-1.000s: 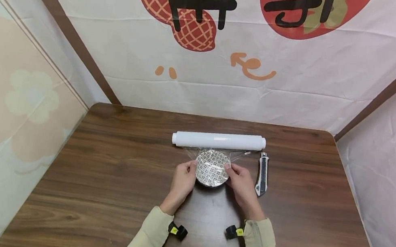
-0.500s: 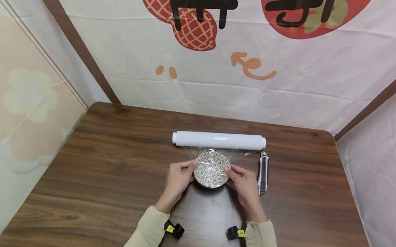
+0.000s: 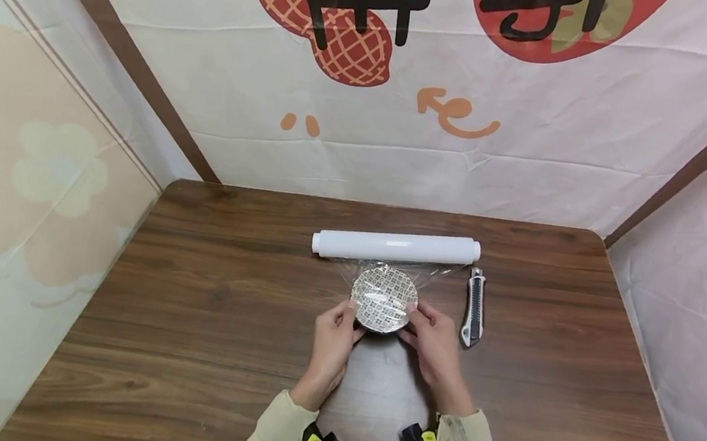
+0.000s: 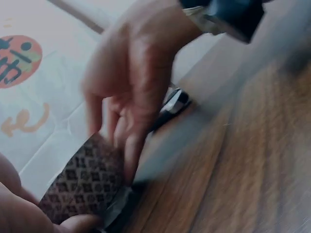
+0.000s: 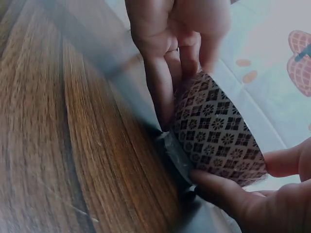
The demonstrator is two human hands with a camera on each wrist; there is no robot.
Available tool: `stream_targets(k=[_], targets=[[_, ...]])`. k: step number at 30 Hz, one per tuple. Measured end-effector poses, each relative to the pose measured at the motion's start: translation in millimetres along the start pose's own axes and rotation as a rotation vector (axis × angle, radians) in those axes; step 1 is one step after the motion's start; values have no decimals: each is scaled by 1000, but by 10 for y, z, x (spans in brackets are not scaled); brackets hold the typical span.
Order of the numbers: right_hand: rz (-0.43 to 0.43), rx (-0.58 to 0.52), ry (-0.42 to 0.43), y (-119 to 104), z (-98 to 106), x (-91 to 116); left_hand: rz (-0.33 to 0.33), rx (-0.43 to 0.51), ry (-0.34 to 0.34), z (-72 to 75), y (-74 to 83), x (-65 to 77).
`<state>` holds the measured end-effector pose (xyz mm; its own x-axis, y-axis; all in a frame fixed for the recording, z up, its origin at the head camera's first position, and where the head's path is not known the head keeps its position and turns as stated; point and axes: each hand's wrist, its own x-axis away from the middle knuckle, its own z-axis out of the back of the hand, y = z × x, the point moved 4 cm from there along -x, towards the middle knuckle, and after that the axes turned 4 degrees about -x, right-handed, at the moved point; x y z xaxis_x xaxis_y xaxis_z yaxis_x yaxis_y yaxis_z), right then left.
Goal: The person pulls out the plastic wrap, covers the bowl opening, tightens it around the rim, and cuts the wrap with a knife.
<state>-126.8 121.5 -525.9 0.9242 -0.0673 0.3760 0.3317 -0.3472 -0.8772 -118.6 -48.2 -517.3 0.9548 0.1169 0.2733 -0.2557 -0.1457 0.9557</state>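
Observation:
A small bowl (image 3: 384, 299) with a dark lattice and flower pattern stands on the table, clear film stretched over its top. My left hand (image 3: 331, 345) grips its near left side, thumb by the rim and fingers low against the wall. On the opposite side my right hand (image 3: 439, 347) holds it, thumb at the rim. Both wrist views show fingers reaching down to the base of the patterned bowl (image 5: 218, 131), where crumpled film (image 5: 176, 155) gathers. Behind the bowl lies a white roll of cling film (image 3: 396, 247), its sheet (image 3: 348, 269) running to the bowl.
A utility knife (image 3: 474, 308) lies right of the bowl, close to my right hand. The brown wooden table (image 3: 198, 319) meets a printed cloth wall (image 3: 359, 170) at the back, with cloth walls at both sides too.
My left hand first drew slightly outward, then came in lower around the near left of the bowl, its fingers going beneath. My right hand's fingers also sit lower. The head view has shifted slightly.

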Motion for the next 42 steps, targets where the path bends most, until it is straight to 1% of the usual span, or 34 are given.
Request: stream_targets(k=[4, 7, 14, 16, 20, 21, 22, 25, 27, 28, 30, 32, 34, 37, 39, 42], targets=[[2, -42, -5, -16, 35, -10, 1, 28, -20, -12, 24, -38], [-2, -52, 8, -29, 39, -8, 1, 21, -23, 1, 30, -62], [9, -31, 67, -35, 46, 15, 2, -12, 0, 94, 30, -95], [15, -11, 84, -44, 56, 18, 15, -8, 8, 130, 28, -111], [54, 72, 108, -75, 37, 42, 58, 27, 34, 245, 9, -164], [70, 107, 112, -85, 27, 47, 67, 37, 42, 269, 4, -178], [92, 166, 124, -95, 25, 54, 71, 46, 47, 289, 0, -188], [156, 312, 159, -130, 42, 68, 65, 35, 59, 301, -9, -203], [167, 373, 175, -143, 73, 59, 49, 9, 74, 284, -4, -203], [166, 370, 172, -138, 84, 48, 41, -7, 81, 272, -5, -199], [141, 301, 151, -121, 88, 16, 24, -51, 90, 228, -6, -188], [103, 220, 129, -92, 84, -21, 4, -76, 72, 159, -6, -166], [75, 148, 113, -71, 73, -48, -20, -89, 34, 71, -12, -143], [44, 112, 90, -51, 55, -70, -69, -82, 2, -35, -15, -100], [37, 113, 79, -50, 47, -80, -101, -74, 9, -73, -12, -81], [47, 129, 80, -63, 58, -95, -136, -100, 38, -88, -6, -73]])
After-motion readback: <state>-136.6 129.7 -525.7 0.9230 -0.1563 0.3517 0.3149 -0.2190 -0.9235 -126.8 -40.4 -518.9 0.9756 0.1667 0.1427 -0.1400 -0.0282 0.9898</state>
